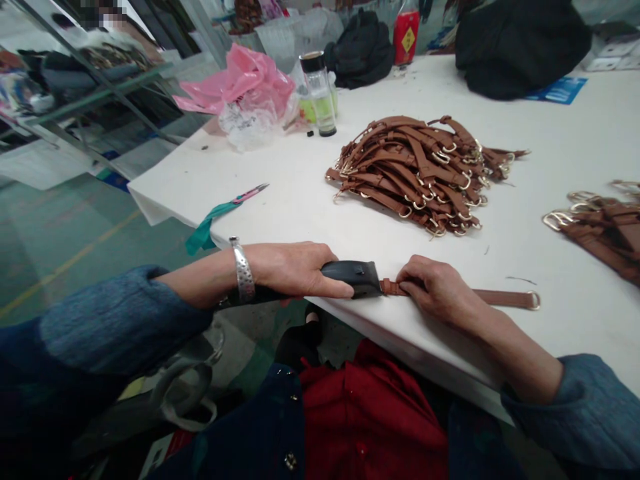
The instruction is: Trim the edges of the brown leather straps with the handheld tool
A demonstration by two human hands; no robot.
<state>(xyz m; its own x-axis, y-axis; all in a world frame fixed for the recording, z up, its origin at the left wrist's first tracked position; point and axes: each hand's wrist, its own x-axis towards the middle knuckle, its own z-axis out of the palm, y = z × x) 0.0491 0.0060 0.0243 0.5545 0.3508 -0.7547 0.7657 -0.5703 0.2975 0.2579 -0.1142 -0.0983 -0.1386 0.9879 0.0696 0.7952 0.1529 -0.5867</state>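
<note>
My left hand (295, 268) is wrapped round a black handheld tool (359, 275) at the table's front edge; its exact kind I cannot make out. The tool's broad head points right and meets the end of a brown strap (505, 299). My right hand (437, 290) pinches that strap between thumb and fingers just right of the tool. From under this hand the strap runs flat on the table to a gold metal ring at its right end. Behind my hands lies a heap of similar brown straps (415, 157) with gold rings.
More straps (610, 223) lie at the right on the white table (280, 213). Pointed snips with pink on them (250, 193) and a green cloth (207, 227) sit by the left edge. Further back are a glass bottle (320, 97), a pink plastic bag (240, 83) and black bags (520, 50).
</note>
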